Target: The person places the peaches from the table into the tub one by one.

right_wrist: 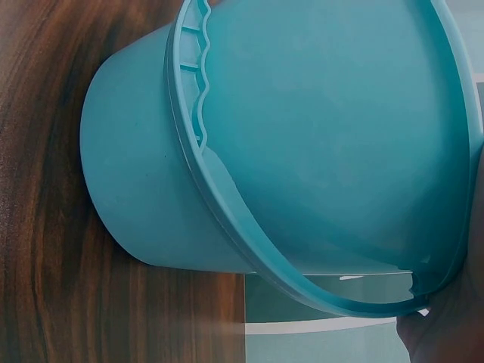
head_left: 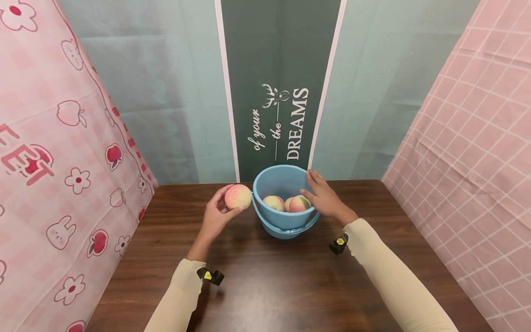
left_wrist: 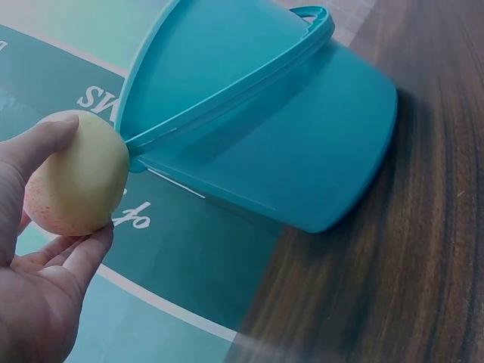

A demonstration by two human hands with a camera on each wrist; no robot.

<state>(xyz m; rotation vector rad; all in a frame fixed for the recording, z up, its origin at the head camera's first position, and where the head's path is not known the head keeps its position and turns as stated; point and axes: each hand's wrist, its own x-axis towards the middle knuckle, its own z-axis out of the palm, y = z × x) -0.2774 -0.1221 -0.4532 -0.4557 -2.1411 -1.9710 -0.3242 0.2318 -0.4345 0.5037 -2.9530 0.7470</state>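
Observation:
A pink-and-cream peach [head_left: 238, 197] is held in my left hand [head_left: 216, 214], thumb on one side and fingers on the other. It sits just left of the blue bucket's rim, and in the left wrist view the peach [left_wrist: 79, 174] overlaps the handle's joint. Upright on the table, the bucket [head_left: 283, 220] has several peaches [head_left: 299, 204] inside, its handle hanging down in front. My right hand [head_left: 327, 196] grips the right side of the rim, thumb over the inside. At the edge of the right wrist view, only part of that hand [right_wrist: 446, 325] shows beside the bucket [right_wrist: 128, 151].
Dark brown wood makes up the table [head_left: 265, 286]. Behind it hangs a green-grey cloth [head_left: 166, 92] with white lettering on its dark middle band. Pink patterned cloth [head_left: 62, 161] flanks the left side, pink checked cloth [head_left: 469, 152] the right.

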